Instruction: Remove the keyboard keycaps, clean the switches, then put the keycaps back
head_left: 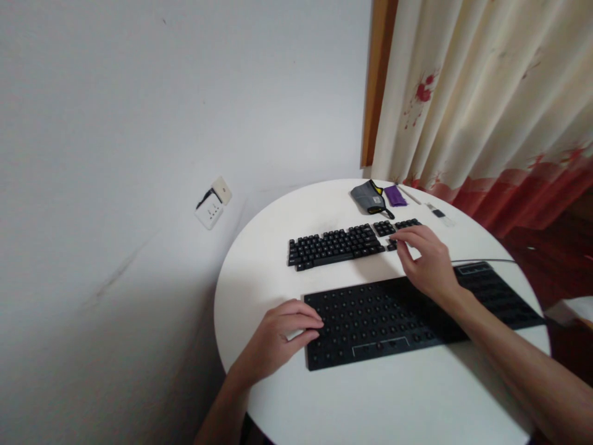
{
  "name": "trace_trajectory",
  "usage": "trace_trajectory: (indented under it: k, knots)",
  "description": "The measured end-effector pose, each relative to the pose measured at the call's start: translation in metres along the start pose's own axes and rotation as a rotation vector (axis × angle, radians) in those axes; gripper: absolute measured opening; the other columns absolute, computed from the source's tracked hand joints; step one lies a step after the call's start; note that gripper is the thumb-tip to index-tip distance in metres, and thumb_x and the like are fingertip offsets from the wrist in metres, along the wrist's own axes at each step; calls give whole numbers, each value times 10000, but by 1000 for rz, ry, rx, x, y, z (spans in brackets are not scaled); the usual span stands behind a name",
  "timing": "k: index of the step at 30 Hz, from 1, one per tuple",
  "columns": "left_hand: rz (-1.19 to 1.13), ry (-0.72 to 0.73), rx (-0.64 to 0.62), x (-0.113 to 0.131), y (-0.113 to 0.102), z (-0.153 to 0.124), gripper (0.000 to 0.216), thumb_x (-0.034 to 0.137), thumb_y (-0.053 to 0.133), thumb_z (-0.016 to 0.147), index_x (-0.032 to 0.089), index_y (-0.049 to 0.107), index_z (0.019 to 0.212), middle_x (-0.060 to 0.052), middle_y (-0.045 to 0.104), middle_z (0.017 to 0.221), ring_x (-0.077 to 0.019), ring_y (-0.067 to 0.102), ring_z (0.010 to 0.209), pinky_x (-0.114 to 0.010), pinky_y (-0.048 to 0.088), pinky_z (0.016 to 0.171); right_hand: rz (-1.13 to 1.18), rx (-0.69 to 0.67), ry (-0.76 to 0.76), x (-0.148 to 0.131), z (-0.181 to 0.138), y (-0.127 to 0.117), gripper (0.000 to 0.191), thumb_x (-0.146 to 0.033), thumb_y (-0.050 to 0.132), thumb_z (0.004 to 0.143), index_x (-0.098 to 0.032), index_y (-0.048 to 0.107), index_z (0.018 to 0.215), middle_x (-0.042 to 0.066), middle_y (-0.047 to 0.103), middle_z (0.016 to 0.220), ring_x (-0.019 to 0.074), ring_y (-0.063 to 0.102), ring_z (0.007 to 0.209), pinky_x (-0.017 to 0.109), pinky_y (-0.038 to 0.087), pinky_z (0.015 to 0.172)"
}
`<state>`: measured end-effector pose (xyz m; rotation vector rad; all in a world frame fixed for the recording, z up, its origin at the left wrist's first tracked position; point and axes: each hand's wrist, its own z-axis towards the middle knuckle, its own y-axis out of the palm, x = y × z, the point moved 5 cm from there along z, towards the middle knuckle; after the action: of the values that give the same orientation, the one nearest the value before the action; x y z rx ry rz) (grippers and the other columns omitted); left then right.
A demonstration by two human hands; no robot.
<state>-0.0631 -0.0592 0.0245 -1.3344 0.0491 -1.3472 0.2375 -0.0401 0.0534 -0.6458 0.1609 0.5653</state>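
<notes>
A black keyboard base (361, 315) without its keycaps lies on the round white table (393, 395). My left hand (287, 330) rests at the base's left edge, fingers stretched out and thumb apart, holding nothing. Behind the base, loose black keycaps (336, 245) sit in rows laid out like a keyboard. My right hand (428, 256) reaches over the base to the smaller groups of keycaps at the right. Its thumb and index finger come together at a small black keycap (391, 245), and the hand partly covers the keycaps there.
At the table's back lie a grey pouch (369, 196) with yellow lining, a purple cloth (395, 196) and a small clear packet (438, 213). A cable (482, 260) runs behind the base. A wall with a socket (209, 211) stands left, a curtain (486, 93) right.
</notes>
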Motion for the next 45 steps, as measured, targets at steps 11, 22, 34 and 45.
trace_trajectory:
  k: [11, 22, 34, 45]
  knots:
    - [-1, -43, 171, -4, -3, -15, 128, 192, 765, 808, 219, 756, 933, -44, 742, 897, -168, 680, 844, -281, 555, 758, 12, -37, 2, -1, -2, 5, 183, -111, 535, 885, -188, 687, 952, 92, 684, 953, 245, 608, 923, 414, 506, 853]
    - [-100, -51, 198, -4, 5, -19, 86, 205, 741, 832, 216, 768, 913, -64, 736, 908, -178, 668, 848, -308, 545, 774, 103, -441, -123, -72, 3, 64, 231, -123, 513, 926, -188, 689, 1060, 87, 646, 985, 237, 562, 935, 394, 481, 836]
    - [-119, -12, 234, -8, 0, -28, 85, 173, 724, 842, 198, 755, 917, -70, 729, 899, -181, 656, 847, -309, 526, 767, -234, -731, -325, -122, 17, 171, 183, -194, 560, 950, -145, 734, 924, 125, 612, 1031, 272, 469, 1052, 377, 363, 843]
    - [-119, -8, 160, 6, 16, -35, 79, 175, 734, 829, 219, 765, 887, -47, 740, 885, -175, 659, 818, -315, 518, 770, -141, -796, -366, -136, 14, 171, 156, -150, 548, 949, -126, 694, 898, 104, 681, 988, 248, 521, 1008, 360, 350, 846]
